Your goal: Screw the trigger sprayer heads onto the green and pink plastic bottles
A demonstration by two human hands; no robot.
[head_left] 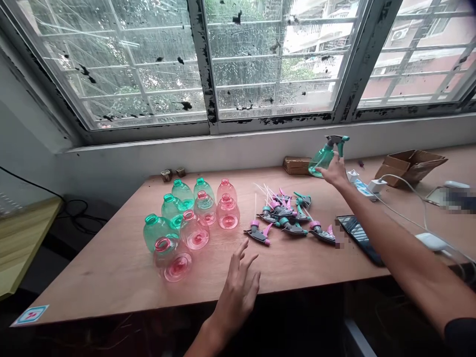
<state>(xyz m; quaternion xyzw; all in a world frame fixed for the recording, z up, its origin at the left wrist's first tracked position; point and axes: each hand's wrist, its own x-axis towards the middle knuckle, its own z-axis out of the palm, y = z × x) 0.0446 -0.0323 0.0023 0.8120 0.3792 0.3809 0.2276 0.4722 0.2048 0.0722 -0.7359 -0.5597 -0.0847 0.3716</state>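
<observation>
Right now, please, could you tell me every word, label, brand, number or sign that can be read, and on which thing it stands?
No text can be read with certainty.
Sticker at the near left corner of the wooden table: red mark, too unclear to read.
Power strip: blue-and-white marking, too small to read.
Green trigger spray bottle: no lettering that I can make out.

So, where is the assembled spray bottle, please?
The spray bottle is right of centre in the head view, at the right hand, beside a brown box.
</observation>
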